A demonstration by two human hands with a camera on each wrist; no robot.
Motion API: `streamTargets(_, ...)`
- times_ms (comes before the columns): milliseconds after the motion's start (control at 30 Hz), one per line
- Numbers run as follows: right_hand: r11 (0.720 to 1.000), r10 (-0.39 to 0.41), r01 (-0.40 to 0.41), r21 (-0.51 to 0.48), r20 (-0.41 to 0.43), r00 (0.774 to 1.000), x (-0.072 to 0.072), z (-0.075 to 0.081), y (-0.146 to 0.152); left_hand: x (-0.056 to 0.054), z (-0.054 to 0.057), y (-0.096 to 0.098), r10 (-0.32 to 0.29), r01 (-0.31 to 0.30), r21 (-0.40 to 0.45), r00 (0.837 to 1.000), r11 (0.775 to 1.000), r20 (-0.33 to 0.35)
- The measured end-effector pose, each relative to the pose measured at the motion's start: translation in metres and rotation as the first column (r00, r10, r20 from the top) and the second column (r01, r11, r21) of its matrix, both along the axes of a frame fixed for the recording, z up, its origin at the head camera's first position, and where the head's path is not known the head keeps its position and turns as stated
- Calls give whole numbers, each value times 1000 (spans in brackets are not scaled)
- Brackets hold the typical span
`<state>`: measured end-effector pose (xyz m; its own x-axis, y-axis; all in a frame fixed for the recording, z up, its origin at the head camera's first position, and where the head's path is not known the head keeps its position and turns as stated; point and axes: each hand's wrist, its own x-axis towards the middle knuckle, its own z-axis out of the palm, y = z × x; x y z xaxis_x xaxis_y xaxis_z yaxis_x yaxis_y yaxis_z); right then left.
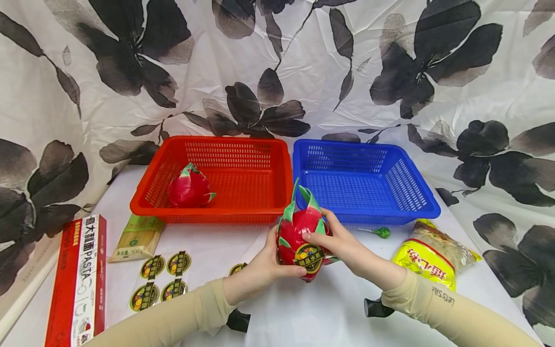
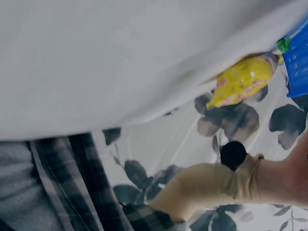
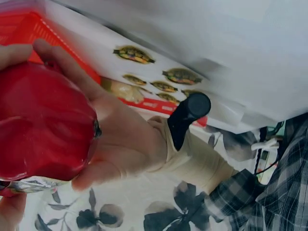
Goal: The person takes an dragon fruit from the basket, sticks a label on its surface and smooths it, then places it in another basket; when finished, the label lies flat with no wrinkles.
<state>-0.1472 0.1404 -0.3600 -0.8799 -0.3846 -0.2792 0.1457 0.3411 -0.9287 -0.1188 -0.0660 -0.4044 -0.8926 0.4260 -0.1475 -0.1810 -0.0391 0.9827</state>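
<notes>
Fingers of left hand and right hand clamp round the dragon fruit, probably light, stiff and slippery, best held by its bulging sides, not the green scales

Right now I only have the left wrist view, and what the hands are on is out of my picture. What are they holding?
Observer: The left hand and right hand grip one dragon fruit between them.
Operator: Is there a sticker on it?
Observer: Yes, a round dark sticker sits low on the side that faces the head camera.
Operator: Any other fruit about?
Observer: A second dragon fruit lies in the red basket, toward its left end.
</notes>
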Motion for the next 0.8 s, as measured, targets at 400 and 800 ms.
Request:
streamTargets(400,997,-69,71,34,-53,996,2,4,4,-11,3,-5,-113,97,-171,990,980,-83)
streamTargets(800,977,-126,152,148,-171,977,-3,12,17,-38,7,0,-234,106,-406,931,908,-279)
